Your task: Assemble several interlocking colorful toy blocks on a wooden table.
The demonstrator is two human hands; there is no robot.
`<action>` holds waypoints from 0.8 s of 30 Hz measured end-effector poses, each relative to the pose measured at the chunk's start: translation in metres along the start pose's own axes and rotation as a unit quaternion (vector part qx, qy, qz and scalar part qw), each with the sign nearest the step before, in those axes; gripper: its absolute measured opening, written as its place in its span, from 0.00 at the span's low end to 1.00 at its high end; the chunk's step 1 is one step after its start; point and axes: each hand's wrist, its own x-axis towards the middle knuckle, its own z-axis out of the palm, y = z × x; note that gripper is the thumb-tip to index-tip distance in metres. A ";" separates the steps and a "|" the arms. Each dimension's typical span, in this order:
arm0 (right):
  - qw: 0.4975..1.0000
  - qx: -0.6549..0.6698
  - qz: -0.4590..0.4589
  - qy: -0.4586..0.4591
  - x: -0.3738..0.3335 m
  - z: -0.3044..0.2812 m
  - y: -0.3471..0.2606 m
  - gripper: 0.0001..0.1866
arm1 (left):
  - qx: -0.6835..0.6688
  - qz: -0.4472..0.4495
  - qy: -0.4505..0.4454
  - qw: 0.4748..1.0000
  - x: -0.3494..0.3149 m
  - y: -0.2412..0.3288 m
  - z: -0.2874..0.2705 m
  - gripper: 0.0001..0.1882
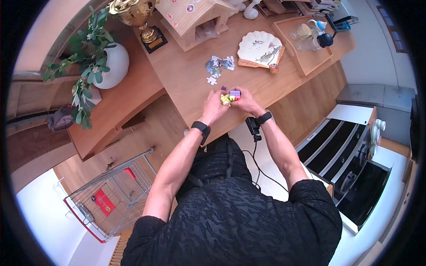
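Near the front edge of the wooden table, my two hands meet over a small cluster of toy building bricks. The fingers of my left hand (213,107) close on the yellow-green bricks (226,99) of the cluster. From the other side, my right hand (248,102) grips the purple and pink-red bricks (235,94). Whether the two parts are joined is too small to tell. A little purple brick (223,88) lies just beyond my left fingertips. Farther off sits a loose pile of jigsaw pieces (214,67), with one pale piece (211,80) nearer my hands.
Beyond my right hand is a shell-shaped decorated plate (255,46). A wooden tray (304,66) with bottles stands farther right. A toy wooden house (191,22) and a gold trophy (141,22) occupy the back. A cabled black device (253,126) hangs by my right wrist.
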 end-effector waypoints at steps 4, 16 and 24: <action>0.999 0.027 -0.027 0.009 -0.010 0.022 0.011 0.19 | -0.019 0.012 0.028 0.999 -0.020 -0.021 0.011 0.23; 1.000 0.002 -0.025 0.001 -0.001 0.022 -0.021 0.23 | -0.029 0.113 0.155 0.981 -0.018 -0.051 0.038 0.27; 0.991 -0.076 -0.085 -0.070 0.053 0.001 -0.019 0.22 | -0.011 0.088 0.178 0.980 0.020 -0.050 0.014 0.21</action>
